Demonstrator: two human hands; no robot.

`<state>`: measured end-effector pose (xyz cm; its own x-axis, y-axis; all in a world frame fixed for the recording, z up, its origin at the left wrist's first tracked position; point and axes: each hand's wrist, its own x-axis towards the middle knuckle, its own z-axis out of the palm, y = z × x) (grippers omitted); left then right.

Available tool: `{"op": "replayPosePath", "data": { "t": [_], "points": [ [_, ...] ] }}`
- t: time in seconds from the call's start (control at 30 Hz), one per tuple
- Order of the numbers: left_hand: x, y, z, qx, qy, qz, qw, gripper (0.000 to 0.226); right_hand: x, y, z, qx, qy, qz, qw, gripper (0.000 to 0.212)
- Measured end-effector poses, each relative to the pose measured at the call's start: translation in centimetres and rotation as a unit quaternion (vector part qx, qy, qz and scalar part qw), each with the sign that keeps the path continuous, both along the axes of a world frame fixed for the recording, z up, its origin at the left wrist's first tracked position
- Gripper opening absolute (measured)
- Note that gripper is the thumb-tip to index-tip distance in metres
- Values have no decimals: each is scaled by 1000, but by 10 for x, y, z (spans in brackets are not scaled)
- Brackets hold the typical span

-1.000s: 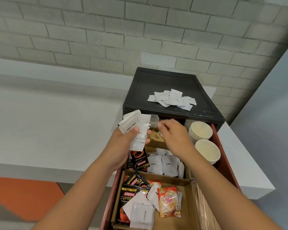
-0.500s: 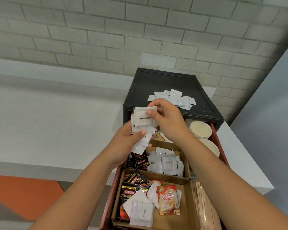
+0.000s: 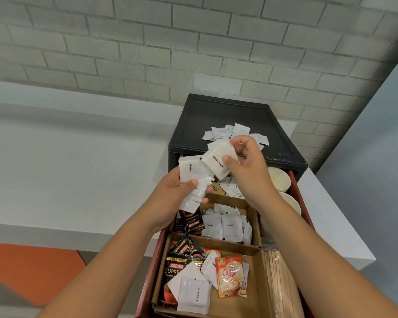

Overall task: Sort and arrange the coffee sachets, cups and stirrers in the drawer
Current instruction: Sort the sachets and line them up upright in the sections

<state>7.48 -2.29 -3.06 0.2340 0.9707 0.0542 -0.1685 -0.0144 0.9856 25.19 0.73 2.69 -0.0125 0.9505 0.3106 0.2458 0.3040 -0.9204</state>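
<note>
Right hand (image 3: 248, 166) pinches White Sugar sachet (image 3: 217, 162), thumb on printed face, fingers curled behind. Left hand (image 3: 177, 191) grips fanned white sachets (image 3: 192, 177) under thumb, above drawer (image 3: 295, 187) far end. We judge this a supply stack for sorting by label. Pinched sachet held tilted, label toward us for reading; print runs far-left to near-right, long axis likely same. Loose sachet pile (image 3: 238, 131) on cabinet top (image 3: 216, 113) just beyond; cups (image 3: 279, 180) right, stirrers (image 3: 278, 283) near right.

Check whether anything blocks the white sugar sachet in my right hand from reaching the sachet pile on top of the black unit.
Nothing visible does. The right hand pinches the White Sugar sachet just in front of the pile on the black unit, with only air between. The left hand, holding other sachets, sits lower left.
</note>
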Motion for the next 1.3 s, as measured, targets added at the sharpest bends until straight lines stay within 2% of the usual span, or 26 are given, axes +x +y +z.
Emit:
{"op": "replayPosePath", "data": {
  "t": [0.13, 0.4, 0.6, 0.83, 0.93, 1.03, 1.3],
  "points": [
    [-1, 0, 0, 3, 7, -3, 1000, 39, -6, -2, 2, -27, 16, 47, 998, 41],
    [0, 0, 1, 7, 9, -5, 1000, 37, -9, -1, 1, -17, -17, 38, 999, 27],
    [0, 0, 0, 12, 22, 0, 1000, 37, -7, 2, -2, -12, -29, 22, 999, 30],
    [0, 0, 1, 7, 3, -9, 1000, 37, -3, 7, 5, -28, -111, 53, 992, 22],
    [0, -1, 1, 8, 1, -14, 1000, 34, -4, 7, 8, -37, -167, 102, 980, 25],
    [0, -2, 1, 6, 7, -9, 1000, 35, -7, 7, 9, -40, -203, 119, 971, 14],
    [1, -2, 3, -5, -33, -9, 999, 38, -7, 13, 6, -85, -73, 81, 990, 16]
  ]
}}
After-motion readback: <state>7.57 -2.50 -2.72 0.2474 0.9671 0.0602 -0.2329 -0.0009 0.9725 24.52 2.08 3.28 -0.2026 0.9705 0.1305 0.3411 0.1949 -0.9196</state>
